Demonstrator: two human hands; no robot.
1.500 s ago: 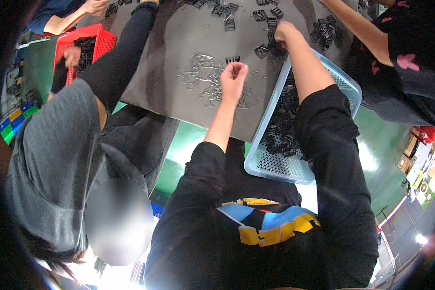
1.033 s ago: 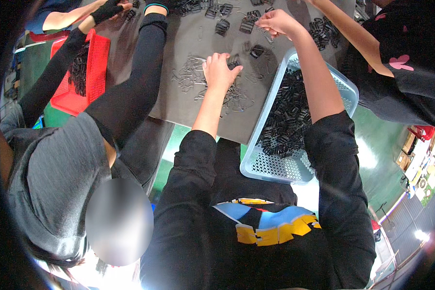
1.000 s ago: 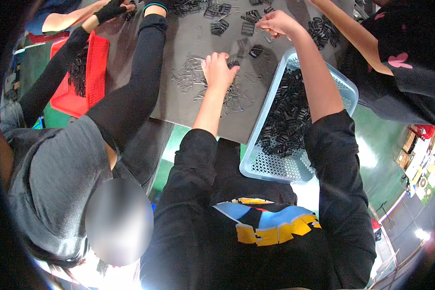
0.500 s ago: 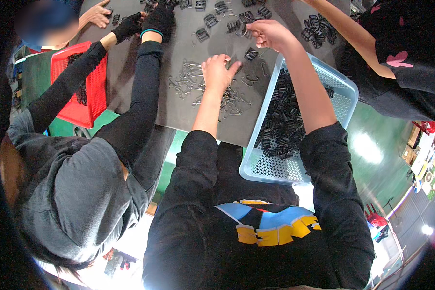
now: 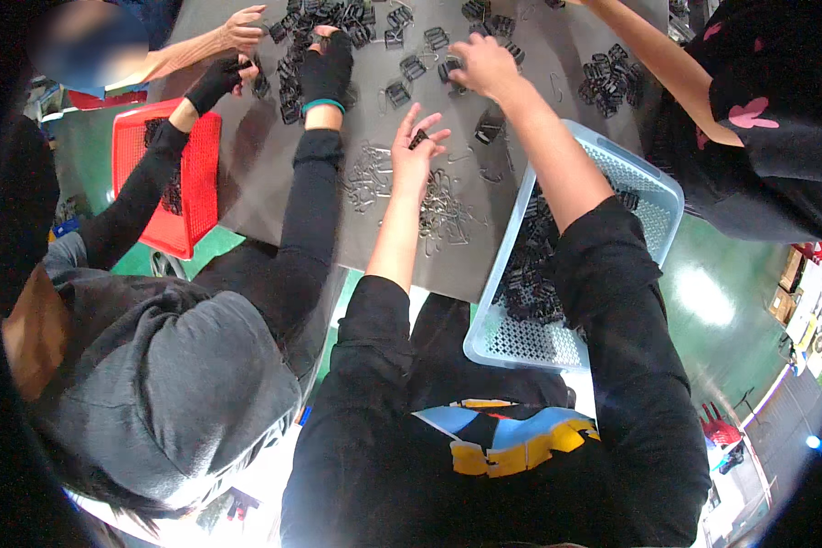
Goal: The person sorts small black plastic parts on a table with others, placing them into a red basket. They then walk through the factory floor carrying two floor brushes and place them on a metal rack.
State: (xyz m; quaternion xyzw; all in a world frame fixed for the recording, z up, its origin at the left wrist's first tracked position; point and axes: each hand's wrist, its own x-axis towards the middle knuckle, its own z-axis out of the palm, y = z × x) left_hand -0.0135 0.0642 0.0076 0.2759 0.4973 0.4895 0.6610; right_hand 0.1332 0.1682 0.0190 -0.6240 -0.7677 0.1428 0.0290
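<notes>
Brown cardboard boxes (image 5: 788,290) stand on the green floor (image 5: 712,283) at the far right edge; no labels, signs or screens show clearly.

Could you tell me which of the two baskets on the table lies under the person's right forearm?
The pale blue basket, partly filled with black clips, lies under the right forearm. The red basket sits far to the left, beside a co-worker's black sleeve.
</notes>
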